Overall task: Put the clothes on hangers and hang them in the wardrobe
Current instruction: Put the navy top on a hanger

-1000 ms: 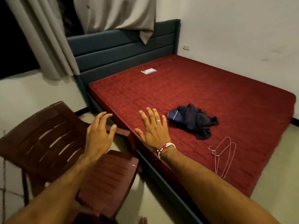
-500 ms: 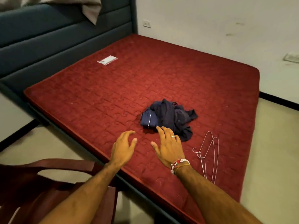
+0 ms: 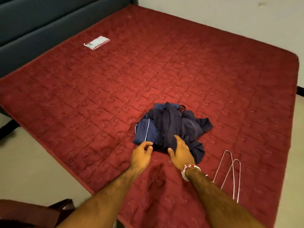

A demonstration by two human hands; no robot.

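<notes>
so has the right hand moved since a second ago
Yes. The right hand went forward across the mattress to the navy clothes pile; its fingers lie on the pile's near edge.

Red mattress (image 3: 213, 79); white packet (image 3: 97, 42) far beyond the left grip (image 3: 142, 155), near the blue headboard (image 3: 41, 22); brown chair (image 3: 32, 214) behind and left of that grip.

Bedroom in a home: red quilted mattress (image 3: 164, 71) on a bed, dark blue padded headboard (image 3: 41, 22), plain white wall (image 3: 230, 17), pale floor (image 3: 32, 162).
</notes>
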